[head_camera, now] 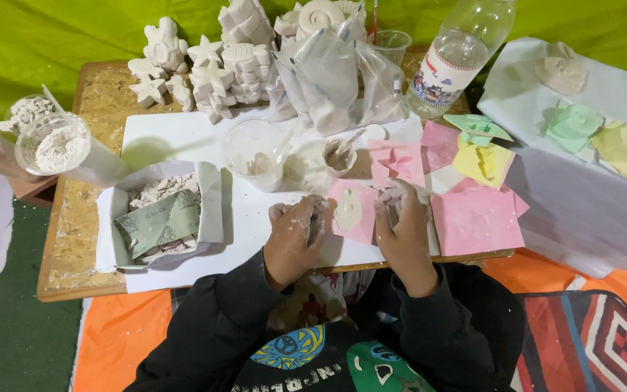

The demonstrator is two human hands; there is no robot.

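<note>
Low chipboard table (74,239), green cloth backdrop (52,36), orange mat (117,334)

I count two white plaster stars (212,76), three clear plastic cups (255,149), one clear plastic bottle (459,54) and two green silicone moulds (573,125).

Low chipboard tabletop (74,239), bare wood along its left side and near edge. A white sheet (175,138) covers most of it. On the sheet: open white box (212,199) of plaster bits, clear cup (254,149) with a stirrer, small cup (339,156) of wet plaster, pink moulds (477,218), one (350,210) of them filled pale, a yellow mould (482,163), a green one (477,127). At the far edge: white plaster figures (212,72), powder bags (328,76), clear bottle (455,62). The floor carries an orange mat (117,334).
</note>
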